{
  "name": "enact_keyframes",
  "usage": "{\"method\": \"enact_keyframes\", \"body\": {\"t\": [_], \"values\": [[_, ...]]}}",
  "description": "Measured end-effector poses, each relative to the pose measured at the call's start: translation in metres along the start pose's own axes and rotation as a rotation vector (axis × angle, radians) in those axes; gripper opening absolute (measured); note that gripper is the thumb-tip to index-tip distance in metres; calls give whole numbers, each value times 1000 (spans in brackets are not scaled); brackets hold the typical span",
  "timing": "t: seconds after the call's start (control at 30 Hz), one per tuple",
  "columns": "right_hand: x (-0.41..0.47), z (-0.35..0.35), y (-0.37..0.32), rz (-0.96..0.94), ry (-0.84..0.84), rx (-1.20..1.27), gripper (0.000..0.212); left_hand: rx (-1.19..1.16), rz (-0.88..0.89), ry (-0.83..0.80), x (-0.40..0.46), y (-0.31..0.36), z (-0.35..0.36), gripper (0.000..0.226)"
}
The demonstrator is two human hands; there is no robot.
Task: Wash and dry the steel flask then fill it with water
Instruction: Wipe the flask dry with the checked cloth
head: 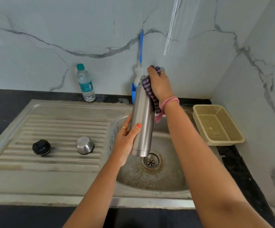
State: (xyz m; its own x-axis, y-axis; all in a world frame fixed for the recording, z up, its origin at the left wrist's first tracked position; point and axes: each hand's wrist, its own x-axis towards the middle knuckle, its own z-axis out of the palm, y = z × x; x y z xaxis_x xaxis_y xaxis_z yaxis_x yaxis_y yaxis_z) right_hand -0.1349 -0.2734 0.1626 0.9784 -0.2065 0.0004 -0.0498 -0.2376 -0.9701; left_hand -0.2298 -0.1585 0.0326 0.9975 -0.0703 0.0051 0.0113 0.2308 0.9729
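Observation:
A tall steel flask (142,122) stands upright in the air over the sink basin (169,176). My left hand (126,139) grips its lower body from the left. My right hand (159,83) presses a purple checked cloth (151,94) over the flask's top and upper right side; the mouth is hidden under the cloth. The flask's black stopper (41,147) and its steel cup lid (85,145), turned upside down, rest on the ribbed drainboard (59,127) to the left.
A plastic water bottle (85,83) with a green cap stands by the back wall. A blue bottle brush (140,51) sits in a blue holder (133,93) behind the flask. A beige mesh basket (217,124) lies on the dark counter at right. The drain (151,161) is below the flask.

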Motion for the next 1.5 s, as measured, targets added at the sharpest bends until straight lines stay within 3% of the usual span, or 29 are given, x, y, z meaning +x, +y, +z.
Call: {"method": "enact_keyframes", "body": {"t": [0.07, 0.13, 0.23, 0.4, 0.47, 0.53, 0.63, 0.7, 0.83, 0.93, 1.07, 1.13, 1.33, 1.5], "values": [[-2, 0, 3, -9, 0, -21, 31, -2, -8, -7, -2, -2, -2, 54], [-14, 11, 15, -157, 80, -156, 30, -10, -18, -16, -2, -4, -5, 58], [-29, 24, 41, -364, 209, -467, 51, -8, -37, -20, -2, -8, -8, 62], [-43, 30, 70, -350, 264, -739, 55, -11, -115, -36, -7, -17, -6, 66], [-45, 29, 74, -315, 255, -540, 57, -31, -141, -38, -9, -19, -4, 62], [-40, 23, 81, -184, 206, -167, 59, -43, -154, -64, -9, -20, -5, 61], [-35, 8, 93, 195, -90, 468, 73, -140, -216, -101, -8, -14, -9, 62], [-39, 2, 101, 335, -249, 650, 77, -192, -292, -124, -7, -9, -11, 65], [-47, 10, 111, 211, -152, 525, 75, -259, -391, -116, -7, -8, -8, 52], [-70, 23, 112, 14, -104, 245, 52, -327, -380, -74, -5, -8, -6, 53], [-111, 38, 124, -53, -37, -29, 80, -418, -391, -82, -2, -10, -13, 57], [-126, 39, 124, -40, -11, -96, 80, -410, -419, -93, -2, -12, -17, 57], [-87, 31, 103, 123, -47, 118, 51, -404, -411, -70, 1, -14, -14, 58], [-41, 10, 78, 247, -226, 363, 52, -483, -420, -86, -1, -14, -12, 53]]}}
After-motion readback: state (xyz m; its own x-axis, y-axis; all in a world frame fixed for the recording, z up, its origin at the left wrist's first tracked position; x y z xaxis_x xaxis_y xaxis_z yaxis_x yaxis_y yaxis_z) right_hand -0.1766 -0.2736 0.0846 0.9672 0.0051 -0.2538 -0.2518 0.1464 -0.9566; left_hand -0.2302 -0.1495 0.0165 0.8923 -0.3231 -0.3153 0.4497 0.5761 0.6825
